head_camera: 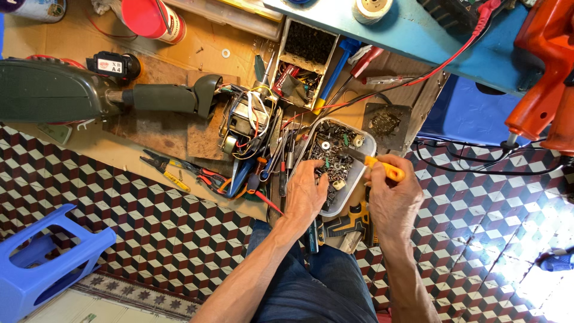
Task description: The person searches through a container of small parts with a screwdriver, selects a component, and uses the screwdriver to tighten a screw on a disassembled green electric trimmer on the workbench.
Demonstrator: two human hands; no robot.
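My left hand (305,194) reaches into a white plastic tub (359,179) full of small screws, nuts and metal parts, its fingers down among them. My right hand (391,200) is closed around a screwdriver with a yellow-orange handle (385,169), held at the tub's right rim. The tub sits on the floor in front of my knees, in blue jeans (317,281).
A dismantled motor unit with loose wires (248,122) lies left of the tub, beside a dark green appliance body (54,90). Pliers and cutters (179,170) rest on cardboard. A compartment box of parts (302,63), a blue stool (42,257) and an orange drill (544,78) surround me.
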